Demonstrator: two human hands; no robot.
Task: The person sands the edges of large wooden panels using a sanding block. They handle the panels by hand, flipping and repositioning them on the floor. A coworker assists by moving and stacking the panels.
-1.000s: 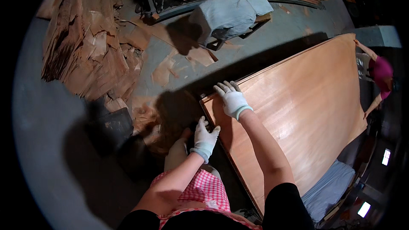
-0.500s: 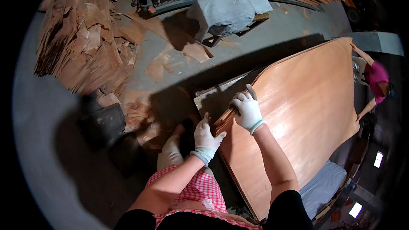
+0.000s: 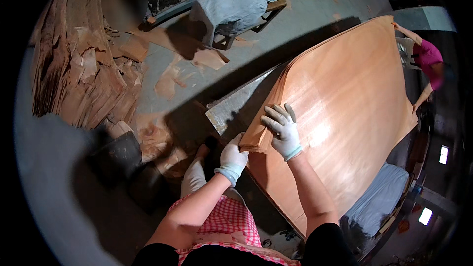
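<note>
A large stack of thin reddish-brown wood veneer sheets (image 3: 345, 93) lies before me, its left edge curled up into a layered flap (image 3: 257, 135). My left hand (image 3: 233, 156), in a pale work glove, is closed on the corner of that flap. My right hand (image 3: 283, 130), gloved alike, lies on the sheets beside the curl with its fingers spread. At the far right end a co-worker (image 3: 429, 61) in a magenta top has both hands on the sheets' corners.
A grey board (image 3: 221, 118) shows under the stack's left side. Beyond it stands a cloth-covered low bench (image 3: 231, 7). Torn veneer scraps (image 3: 79, 79) are heaped at the left. A dark box (image 3: 118, 155) sits near my feet. Grey cloth (image 3: 379, 197) lies at the right.
My left hand has closed on the sheets' corner. The curled flap shows wider, and my right hand has flattened, with its fingers more spread. The view has shifted slightly.
</note>
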